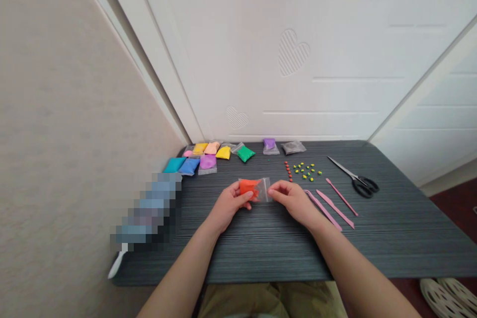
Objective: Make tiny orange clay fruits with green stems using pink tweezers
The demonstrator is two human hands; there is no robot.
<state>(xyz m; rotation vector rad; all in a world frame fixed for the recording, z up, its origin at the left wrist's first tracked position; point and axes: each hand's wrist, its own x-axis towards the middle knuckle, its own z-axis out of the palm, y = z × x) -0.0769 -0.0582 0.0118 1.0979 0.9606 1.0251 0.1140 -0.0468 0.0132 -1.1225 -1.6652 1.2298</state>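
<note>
Between my hands, above the dark table, is a small clear zip bag (264, 190) with orange clay (247, 186) inside. My left hand (231, 204) grips the clay-filled end, thumb on the front. At the zip end, my right hand (292, 199) pinches the bag's edge between thumb and fingers. Just beyond my right hand lie a short column of small orange-red balls (288, 171) and several small yellow-and-green pieces (304, 177). Pink tweezers (323, 210) rest beside my right wrist, with a pink clay knife (335, 208) and a thin pink tool (342, 197) further right.
Scissors with black handles (363, 186) lie at the right. Along the back left are several bags of coloured clay, including green (246, 153), blue (189, 166) and teal (174, 164). A purple bag (270, 144) and a grey bag (293, 147) lie by the white panel. A blurred object (149, 211) stands left.
</note>
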